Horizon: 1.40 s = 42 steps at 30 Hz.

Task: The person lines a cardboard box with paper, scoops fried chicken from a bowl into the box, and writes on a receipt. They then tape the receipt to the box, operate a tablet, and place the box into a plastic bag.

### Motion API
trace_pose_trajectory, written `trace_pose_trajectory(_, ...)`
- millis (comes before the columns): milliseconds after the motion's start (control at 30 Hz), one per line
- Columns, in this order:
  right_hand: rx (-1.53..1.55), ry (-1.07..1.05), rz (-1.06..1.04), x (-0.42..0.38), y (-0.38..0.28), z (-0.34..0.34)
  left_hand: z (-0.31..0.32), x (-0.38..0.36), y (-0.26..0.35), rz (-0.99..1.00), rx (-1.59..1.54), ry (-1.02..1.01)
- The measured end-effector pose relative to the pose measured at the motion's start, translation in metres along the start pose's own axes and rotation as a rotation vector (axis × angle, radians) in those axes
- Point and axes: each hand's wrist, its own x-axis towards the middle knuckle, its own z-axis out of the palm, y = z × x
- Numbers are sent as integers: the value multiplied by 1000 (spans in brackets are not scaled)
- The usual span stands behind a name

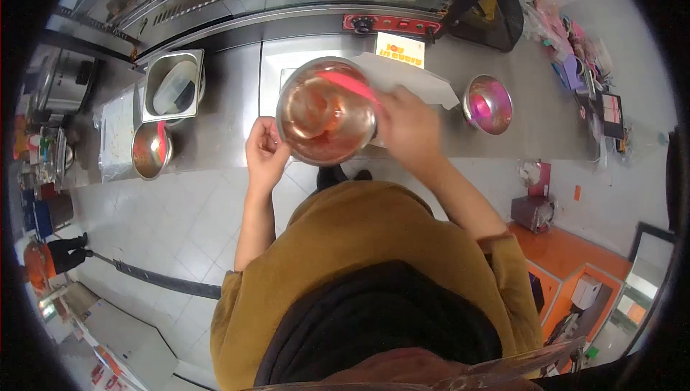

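My left hand [267,152] pinches the near-left rim of a shiny metal mixing bowl [296,107], which is tipped so its inside faces me. Reddish-orange smears lie inside the bowl. My right hand [411,126], somewhat blurred, is closed around the end of a pink spatula [348,83] at the bowl's right side. The spatula reaches over the upper part of the bowl. Behind my right hand lies a white sheet of paper [433,86], partly hidden by the hand and bowl.
A second metal bowl [489,105] with pink colour inside stands right on the steel counter [550,114]. Left are a third bowl [146,152] with a pink utensil and a rectangular metal pan [173,60]. A printed card [399,49] stands behind, below a red control panel [392,24].
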Motion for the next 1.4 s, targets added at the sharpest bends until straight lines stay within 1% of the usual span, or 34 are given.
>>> trace_pose_trajectory(67, -119, -32, -175, 1, -21, 8, 2, 3, -3, 38, -30, -73)
trace_pose_trajectory(100, -176, -50, -267, -1, -27, 9, -2, 7, -7, 60, -3, -74)
trace_pose_trajectory(200, -90, -127, -405, -16, -28, 3, -12, 10, -16, 48, 2, 7)
trace_pose_trajectory(233, -187, -126, -425, -8, -25, -11, -11, 8, -12, 42, -5, -1)
trace_pose_trajectory(333, -183, 26, -390, 14, -21, -29, 4, 0, -7, 49, -47, -25)
trace_pose_trajectory(400, -193, -28, -448, 0, -26, -16, 9, 1, -9, 93, -86, -48)
trace_pose_trajectory(533, -208, -72, -567, -3, -14, -16, 5, 6, -5, 97, -55, 58)
trace_pose_trajectory(633, -189, 8, -437, 15, -12, -28, 7, 1, -1, 85, -26, -27)
trace_pose_trajectory(733, -227, -151, -515, 4, -18, -19, 18, 2, 2, 126, -30, -10)
trace_pose_trajectory(767, -209, -131, -518, -1, -17, -16, 16, 3, -2, 152, 59, 6)
trace_pose_trajectory(833, -173, -92, -523, -7, -16, -16, 17, 3, -2, 169, 73, 9)
trace_pose_trajectory(933, -211, 1, -274, 10, -10, -36, 27, -2, 0, 226, 81, -4)
trace_pose_trajectory(1033, -303, 11, -312, -10, -10, -13, 24, 0, 1, 264, 97, -33)
trace_pose_trajectory(1133, -164, -27, -298, -19, -13, -9, 23, 4, -2, 264, 112, -30)
trace_pose_trajectory(1167, -176, -20, -245, -15, -10, -12, 22, 2, -3, 256, 119, -23)
trace_pose_trajectory(1233, -199, -6, -138, -1, -8, -27, 28, -2, -2, 305, 150, -28)
trace_pose_trajectory(1333, -257, -20, -245, -15, -2, -8, 32, 1, -3, 373, 241, -14)
trace_pose_trajectory(1400, -236, -3, -234, -15, 2, -10, 33, 4, -4, 413, 307, -21)
